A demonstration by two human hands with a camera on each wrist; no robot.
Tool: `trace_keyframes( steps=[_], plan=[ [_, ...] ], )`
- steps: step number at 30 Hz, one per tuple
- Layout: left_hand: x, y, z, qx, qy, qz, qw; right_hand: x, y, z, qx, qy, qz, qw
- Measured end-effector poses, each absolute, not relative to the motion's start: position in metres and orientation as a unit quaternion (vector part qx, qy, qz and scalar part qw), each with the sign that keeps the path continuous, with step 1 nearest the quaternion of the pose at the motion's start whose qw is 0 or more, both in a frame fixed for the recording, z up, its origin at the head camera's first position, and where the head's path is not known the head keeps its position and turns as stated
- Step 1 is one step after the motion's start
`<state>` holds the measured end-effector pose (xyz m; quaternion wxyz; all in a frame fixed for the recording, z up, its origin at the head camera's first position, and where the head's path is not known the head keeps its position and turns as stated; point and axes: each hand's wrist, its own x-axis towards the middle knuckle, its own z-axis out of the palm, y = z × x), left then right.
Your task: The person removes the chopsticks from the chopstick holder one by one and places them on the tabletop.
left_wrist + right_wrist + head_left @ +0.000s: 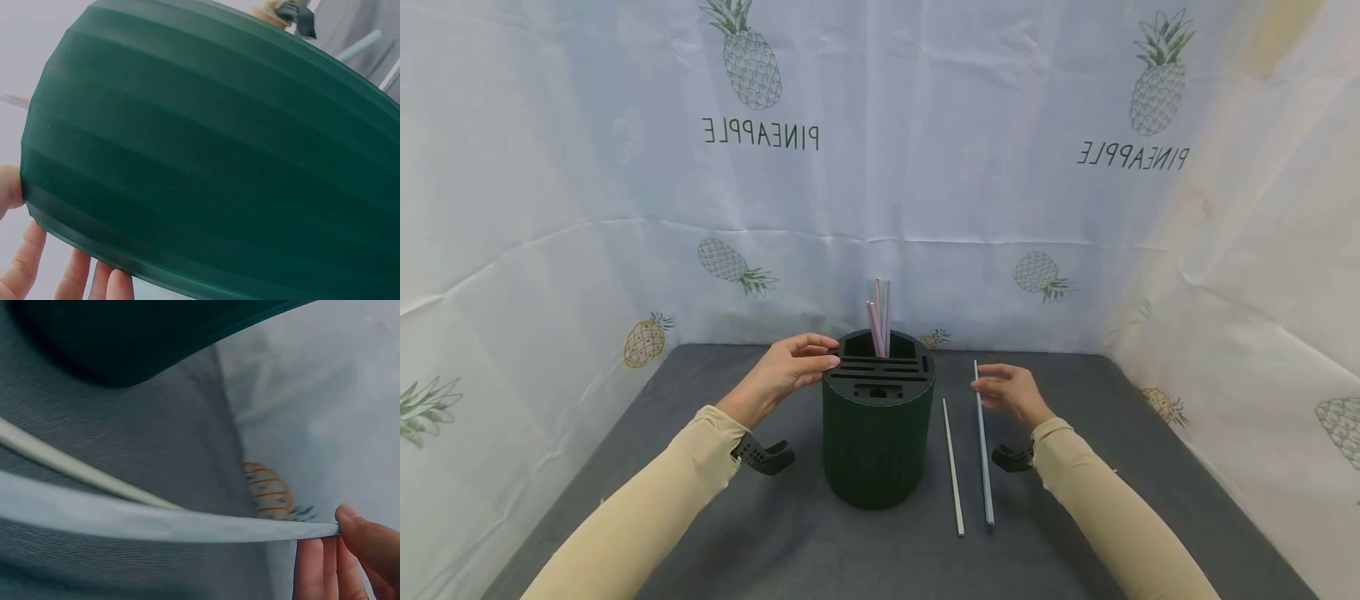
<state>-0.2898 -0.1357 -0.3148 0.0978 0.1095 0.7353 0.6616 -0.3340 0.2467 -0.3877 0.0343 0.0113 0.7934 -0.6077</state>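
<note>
A few straws (pixel 876 329) stand in the green holder (pixel 874 454), the left hand (pixel 782 375) resting fingers on its rim; two are left outside — a blue straw (pixel 983 450) pinched by the right hand (pixel 1011 392), perhaps lifted, and a cream straw (pixel 952 467) on the table (pixel 737 546).

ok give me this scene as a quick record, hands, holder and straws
left hand: touches the green holder at its top edge
right hand: pinches the light blue straw near its far end
holder: upright, with a slotted black top
straws in holder: several, standing in the back opening; exact count unclear
loose straw: pale, lying between the holder and the blue straw
surface: dark grey table
backdrop: whitish cloth with pineapple prints
</note>
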Motion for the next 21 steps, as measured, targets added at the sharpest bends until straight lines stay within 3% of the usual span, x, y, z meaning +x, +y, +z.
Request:
trace_keyframes(
  steps=[21],
  plan=[
    [-0.290,-0.136,-0.315,0.114,0.734,0.662,0.096,-0.345,0.225,-0.446,0.067,0.816,-0.573,0.043]
  ],
)
